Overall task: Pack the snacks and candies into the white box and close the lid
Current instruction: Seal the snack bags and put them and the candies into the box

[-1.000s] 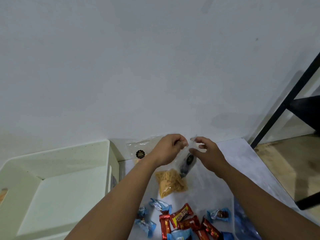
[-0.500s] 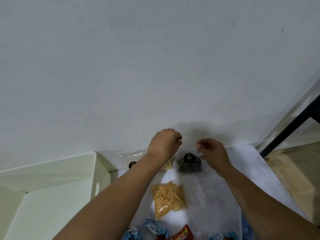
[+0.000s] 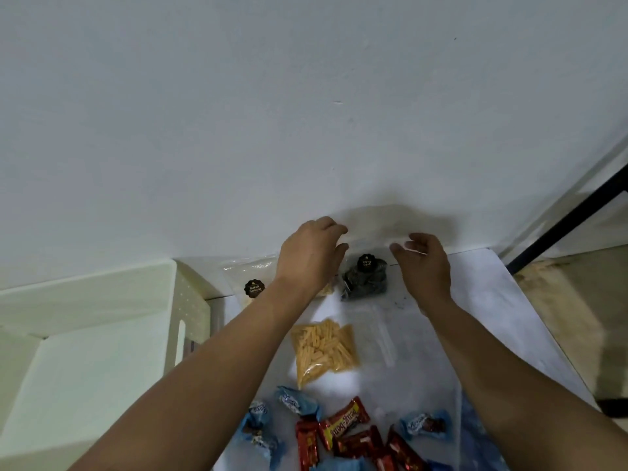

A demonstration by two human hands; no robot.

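Note:
The open white box (image 3: 85, 362) stands at the left, its side wall (image 3: 183, 300) next to the snacks. A clear bag of dark snacks (image 3: 365, 282) rests on the white table (image 3: 475, 300) by the wall. My left hand (image 3: 311, 258) hovers just left of it and my right hand (image 3: 426, 266) just right, both with fingers apart and nothing gripped. Nearer me lies a bag of yellow sticks (image 3: 323, 348). A biscuit bag with a black label (image 3: 253, 288) sits partly behind my left wrist. Blue candies (image 3: 295, 401) and red bars (image 3: 343, 424) lie at the near edge.
A white wall rises directly behind the table. At the right, a black metal frame leg (image 3: 560, 226) slants down to the brownish floor (image 3: 577, 317). The table's right edge runs diagonally beside my right forearm.
Both hands held the dark snack bag up by its top, set it down near the wall, and have now spread their fingers and let go of it.

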